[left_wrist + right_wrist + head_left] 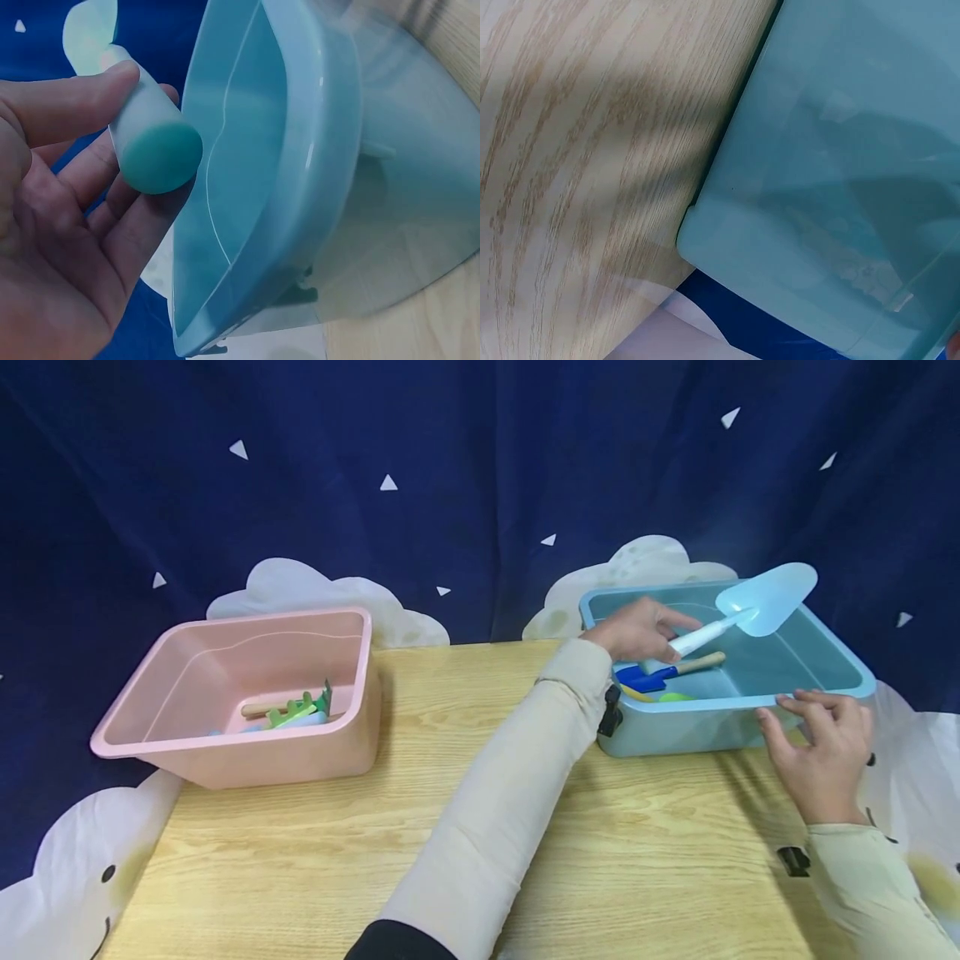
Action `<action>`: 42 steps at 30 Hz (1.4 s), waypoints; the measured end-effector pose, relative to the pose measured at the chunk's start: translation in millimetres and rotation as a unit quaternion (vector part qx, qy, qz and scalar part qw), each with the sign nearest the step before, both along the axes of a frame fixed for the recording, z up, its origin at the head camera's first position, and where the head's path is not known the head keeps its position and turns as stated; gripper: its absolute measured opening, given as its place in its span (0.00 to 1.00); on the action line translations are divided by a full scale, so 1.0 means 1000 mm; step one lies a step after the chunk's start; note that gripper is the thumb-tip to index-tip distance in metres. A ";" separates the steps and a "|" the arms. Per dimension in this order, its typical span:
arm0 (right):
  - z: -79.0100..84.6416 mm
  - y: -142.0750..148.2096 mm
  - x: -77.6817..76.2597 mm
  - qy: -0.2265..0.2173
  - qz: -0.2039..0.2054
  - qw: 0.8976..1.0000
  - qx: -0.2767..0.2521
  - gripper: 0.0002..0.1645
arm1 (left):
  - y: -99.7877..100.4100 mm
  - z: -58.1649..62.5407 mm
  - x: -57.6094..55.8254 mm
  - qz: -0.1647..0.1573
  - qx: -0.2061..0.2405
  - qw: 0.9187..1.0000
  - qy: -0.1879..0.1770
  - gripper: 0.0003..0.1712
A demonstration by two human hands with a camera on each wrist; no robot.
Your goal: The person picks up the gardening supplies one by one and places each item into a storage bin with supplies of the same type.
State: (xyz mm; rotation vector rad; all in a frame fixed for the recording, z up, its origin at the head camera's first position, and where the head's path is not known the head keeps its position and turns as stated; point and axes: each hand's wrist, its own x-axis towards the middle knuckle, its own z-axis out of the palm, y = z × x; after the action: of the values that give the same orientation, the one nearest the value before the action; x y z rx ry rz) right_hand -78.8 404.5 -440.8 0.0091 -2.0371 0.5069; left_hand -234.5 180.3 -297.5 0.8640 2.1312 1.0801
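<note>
Over the blue bin [738, 704] on the right, my left hand [641, 628] grips the white handle of a light blue toy shovel [776, 597]. The shovel's broad blade points up and to the right, above the bin's far rim. In the left wrist view, thumb and fingers wrap the handle [146, 112], whose rounded green end faces the camera. My right hand [825, 752] holds the bin's near rim at its right corner, fingers over the edge and thumb on the outer wall. Inside the bin lie a small dark blue trowel [652, 679] with a wooden handle, and yellow and green pieces partly hidden by the wall.
A pink bin [300, 760] stands on the left of the wooden table [315, 868], holding a green rake [296, 710], a wooden handle [262, 708] and light blue pieces. A dark blue curtain [465, 460] with clouds and triangles hangs behind the table.
</note>
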 end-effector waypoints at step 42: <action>0.005 -0.005 0.000 0.016 0.010 1.000 0.014 0.45 | -0.075 -0.005 -0.032 0.011 -0.050 0.961 0.272 0.23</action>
State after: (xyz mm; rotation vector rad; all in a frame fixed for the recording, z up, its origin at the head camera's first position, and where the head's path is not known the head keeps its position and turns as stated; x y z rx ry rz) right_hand -78.7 399.7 -436.1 0.0546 -2.0148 0.4883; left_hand -266.1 105.0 -302.1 1.1955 2.6168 0.7936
